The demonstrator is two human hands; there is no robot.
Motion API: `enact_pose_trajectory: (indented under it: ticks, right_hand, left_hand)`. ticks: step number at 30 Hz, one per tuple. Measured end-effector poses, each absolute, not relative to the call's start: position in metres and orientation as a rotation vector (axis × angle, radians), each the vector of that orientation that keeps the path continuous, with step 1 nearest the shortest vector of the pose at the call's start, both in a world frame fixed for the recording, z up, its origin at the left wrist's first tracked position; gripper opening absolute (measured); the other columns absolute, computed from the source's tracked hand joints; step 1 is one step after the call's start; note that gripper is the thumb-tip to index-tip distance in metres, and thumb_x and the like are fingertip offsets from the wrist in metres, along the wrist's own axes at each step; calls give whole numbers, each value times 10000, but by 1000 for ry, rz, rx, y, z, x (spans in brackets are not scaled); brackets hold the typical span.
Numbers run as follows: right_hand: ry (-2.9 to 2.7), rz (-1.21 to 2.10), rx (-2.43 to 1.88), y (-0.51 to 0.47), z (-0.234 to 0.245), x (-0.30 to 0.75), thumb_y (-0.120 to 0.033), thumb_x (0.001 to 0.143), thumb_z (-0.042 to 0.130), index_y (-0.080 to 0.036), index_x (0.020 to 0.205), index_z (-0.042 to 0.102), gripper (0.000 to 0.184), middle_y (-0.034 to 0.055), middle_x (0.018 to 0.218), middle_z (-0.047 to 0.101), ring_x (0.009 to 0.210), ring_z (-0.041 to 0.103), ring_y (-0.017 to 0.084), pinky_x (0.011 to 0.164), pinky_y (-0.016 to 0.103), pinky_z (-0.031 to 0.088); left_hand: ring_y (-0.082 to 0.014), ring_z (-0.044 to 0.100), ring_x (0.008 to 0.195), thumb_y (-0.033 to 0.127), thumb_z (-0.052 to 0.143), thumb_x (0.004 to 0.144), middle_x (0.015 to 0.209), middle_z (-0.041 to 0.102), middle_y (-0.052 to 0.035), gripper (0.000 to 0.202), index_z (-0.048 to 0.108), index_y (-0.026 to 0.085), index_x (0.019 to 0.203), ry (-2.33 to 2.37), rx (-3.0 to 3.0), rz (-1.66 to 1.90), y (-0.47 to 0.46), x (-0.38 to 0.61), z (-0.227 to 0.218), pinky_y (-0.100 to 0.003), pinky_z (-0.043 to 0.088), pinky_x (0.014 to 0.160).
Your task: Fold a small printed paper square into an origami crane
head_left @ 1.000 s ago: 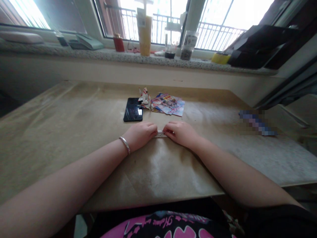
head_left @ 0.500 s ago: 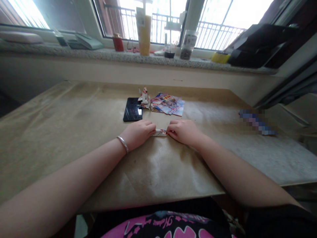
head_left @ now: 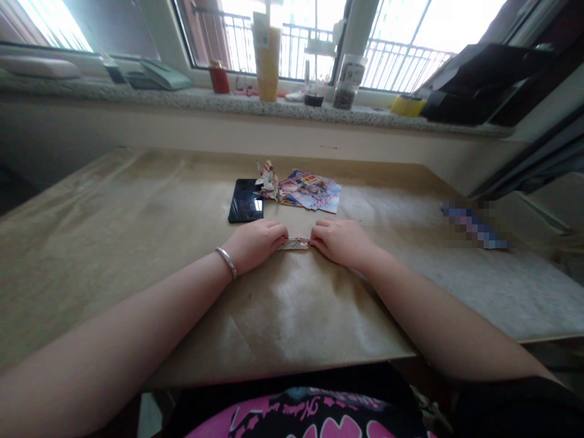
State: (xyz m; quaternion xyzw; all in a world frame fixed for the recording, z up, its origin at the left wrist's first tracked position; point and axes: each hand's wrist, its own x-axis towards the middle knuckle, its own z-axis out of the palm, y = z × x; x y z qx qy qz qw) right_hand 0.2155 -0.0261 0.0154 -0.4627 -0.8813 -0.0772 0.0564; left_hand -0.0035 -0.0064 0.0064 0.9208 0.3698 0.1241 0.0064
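A narrow folded strip of printed paper (head_left: 295,244) lies low over the table between my two hands. My left hand (head_left: 256,244), with a silver bangle at the wrist, has its fingers closed on the strip's left end. At the right end, the fingers of my right hand (head_left: 341,241) are pinched on the paper. Both ends are covered by my fingers. Just beyond my left hand lies a black phone (head_left: 245,201). A crumpled or folded paper piece (head_left: 269,181) touches the phone's right side, beside several colourful printed sheets (head_left: 314,191).
A brownish cover spreads over the table (head_left: 137,231). At the right lies a blurred bluish item (head_left: 477,226). Along the windowsill (head_left: 173,100) stand a red container (head_left: 219,78), a tall yellow-filled container (head_left: 267,64), a clear jar (head_left: 349,83) and a black bag-like object (head_left: 479,85).
My right hand has shifted very slightly to the right along the strip. Otherwise the hands and the paper stay nearly where they were.
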Motion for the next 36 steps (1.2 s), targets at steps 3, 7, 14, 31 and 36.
enact_pose_trajectory:
  ticks: [3,7,14,31,36]
  right_hand:
    - [-2596,-235,-1358,-24,13,217,-314,875,467,-198,865,634,204,61,886,641,820,553,187,649,282,357]
    - [-2522,-155,-1175,-24,10,217,-300,844,516,-199,907,615,155,68,962,626,904,522,200,778,306,375]
    - [-2500,221,-980,-29,7,208,-289,850,507,-199,867,615,142,54,1009,615,879,563,149,772,263,418]
    - [-2242,485,-1163,-17,-7,205,-214,809,542,-168,818,654,122,32,824,651,757,570,123,693,234,422]
    - [-2275,283,-1155,-13,-11,203,-211,783,560,-179,766,630,80,36,867,650,789,555,140,727,257,418]
  left_hand:
    - [-171,572,798,240,430,877,861,630,-51,180,577,169,952,1206,2806,440,-6,-3,6,-265,425,697]
    - [-147,540,718,237,479,837,770,594,-13,98,556,179,855,1167,2688,481,-3,-2,4,-239,403,637]
    - [-121,524,729,188,433,811,770,576,11,114,546,173,805,1026,2480,553,-2,-1,-1,-220,415,659]
    - [-164,555,840,319,477,842,868,625,-40,221,614,156,900,947,2540,578,-2,1,2,-281,440,782]
    - [-179,559,917,258,480,848,960,628,-76,183,629,154,874,885,2677,689,4,2,-8,-327,436,859]
